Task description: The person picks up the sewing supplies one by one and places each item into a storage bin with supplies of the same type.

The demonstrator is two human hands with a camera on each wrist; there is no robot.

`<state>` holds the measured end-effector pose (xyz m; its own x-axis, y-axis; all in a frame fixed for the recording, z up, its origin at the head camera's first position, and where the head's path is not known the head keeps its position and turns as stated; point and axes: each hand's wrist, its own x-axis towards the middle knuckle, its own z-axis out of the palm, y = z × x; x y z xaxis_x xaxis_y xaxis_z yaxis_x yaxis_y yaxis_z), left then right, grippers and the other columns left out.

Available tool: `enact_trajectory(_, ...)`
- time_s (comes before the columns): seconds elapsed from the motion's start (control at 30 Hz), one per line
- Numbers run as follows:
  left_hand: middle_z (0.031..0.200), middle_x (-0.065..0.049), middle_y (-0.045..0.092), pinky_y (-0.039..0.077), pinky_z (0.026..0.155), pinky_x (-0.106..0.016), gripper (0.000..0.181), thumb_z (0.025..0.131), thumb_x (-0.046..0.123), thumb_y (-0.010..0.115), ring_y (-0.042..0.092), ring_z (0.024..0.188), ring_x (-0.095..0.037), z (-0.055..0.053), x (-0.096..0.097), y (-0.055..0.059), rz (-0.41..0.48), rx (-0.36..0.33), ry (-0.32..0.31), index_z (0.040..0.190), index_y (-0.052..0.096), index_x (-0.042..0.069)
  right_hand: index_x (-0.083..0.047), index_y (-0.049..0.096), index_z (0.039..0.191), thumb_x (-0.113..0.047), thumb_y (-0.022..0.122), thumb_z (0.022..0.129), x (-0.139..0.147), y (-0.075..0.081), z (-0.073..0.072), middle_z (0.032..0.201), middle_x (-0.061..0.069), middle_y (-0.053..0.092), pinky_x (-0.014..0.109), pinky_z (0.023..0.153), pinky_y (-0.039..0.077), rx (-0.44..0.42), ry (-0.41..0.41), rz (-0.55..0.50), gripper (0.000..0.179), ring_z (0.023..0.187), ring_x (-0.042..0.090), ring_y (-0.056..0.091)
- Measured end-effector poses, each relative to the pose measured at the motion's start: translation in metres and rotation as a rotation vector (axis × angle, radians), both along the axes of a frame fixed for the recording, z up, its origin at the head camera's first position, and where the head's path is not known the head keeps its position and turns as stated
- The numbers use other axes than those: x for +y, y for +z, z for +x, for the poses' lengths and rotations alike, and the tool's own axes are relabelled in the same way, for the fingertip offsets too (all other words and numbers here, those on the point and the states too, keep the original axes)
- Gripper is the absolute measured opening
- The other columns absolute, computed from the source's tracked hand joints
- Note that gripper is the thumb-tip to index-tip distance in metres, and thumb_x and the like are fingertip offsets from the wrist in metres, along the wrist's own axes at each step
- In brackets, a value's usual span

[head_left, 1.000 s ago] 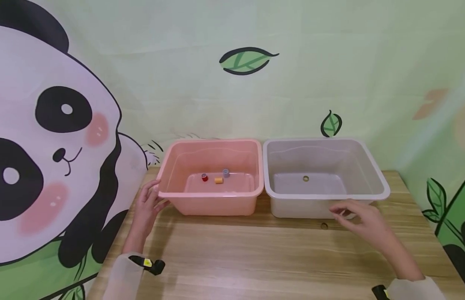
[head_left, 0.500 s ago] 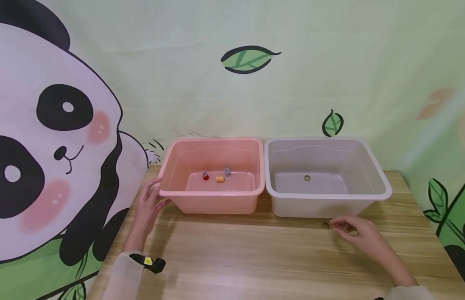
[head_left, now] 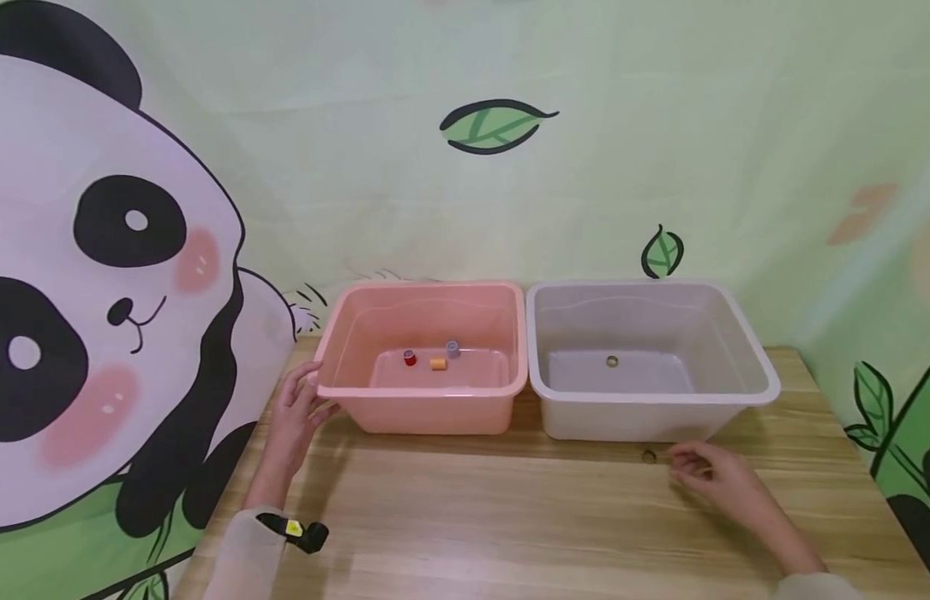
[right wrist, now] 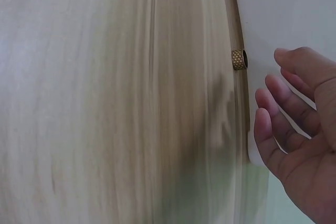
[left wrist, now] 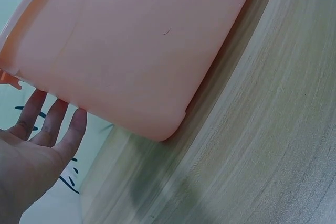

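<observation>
My left hand (head_left: 291, 410) is at the left end of the pink tub (head_left: 435, 412); in the left wrist view its extended fingers (left wrist: 55, 121) reach the tub's side. Just in front of the grey tub (head_left: 630, 421), my right hand (head_left: 723, 482) hovers with loosely bent fingers and nothing between them. A short brass-coloured ring with a knurled outside (right wrist: 239, 60) lies on the table beside its fingertips. A similar brass-coloured ring (head_left: 612, 362) rests on the grey tub's floor.
Inside the pink tub lie a red small cylinder (head_left: 409, 357), an orange one (head_left: 438, 364) and a grey-blue one (head_left: 452, 349). Both tubs stand side by side toward the back of the wooden table (head_left: 465, 517). A panda-printed backdrop (head_left: 360, 167) rises behind them.
My right hand has come down from the grey tub's front rim to beside the ring on the table. The left hand stays at the pink tub.
</observation>
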<state>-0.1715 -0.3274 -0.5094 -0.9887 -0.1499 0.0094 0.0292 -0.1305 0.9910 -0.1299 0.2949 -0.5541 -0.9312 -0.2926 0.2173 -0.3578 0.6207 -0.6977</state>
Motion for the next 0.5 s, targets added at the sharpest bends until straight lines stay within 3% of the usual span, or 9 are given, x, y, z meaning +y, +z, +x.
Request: enact_trajectory(0.5, 0.146, -0.013, 0.046, 0.057, 0.093, -0.035, 0.044, 0.106, 0.037, 0.052, 0.068, 0.108, -0.011, -0.0006, -0.0023, 0.0005, 0.002, -0.016, 0.002, 0.144, 0.045, 0.017, 0.002, 0.070, 0.108, -0.008, 0.079, 0.088, -0.0090, -0.0080, -0.0040, 0.092, 0.004, 0.073, 0.023, 0.071, 0.057, -0.053, -0.101, -0.001, 0.024, 0.081, -0.001, 0.063)
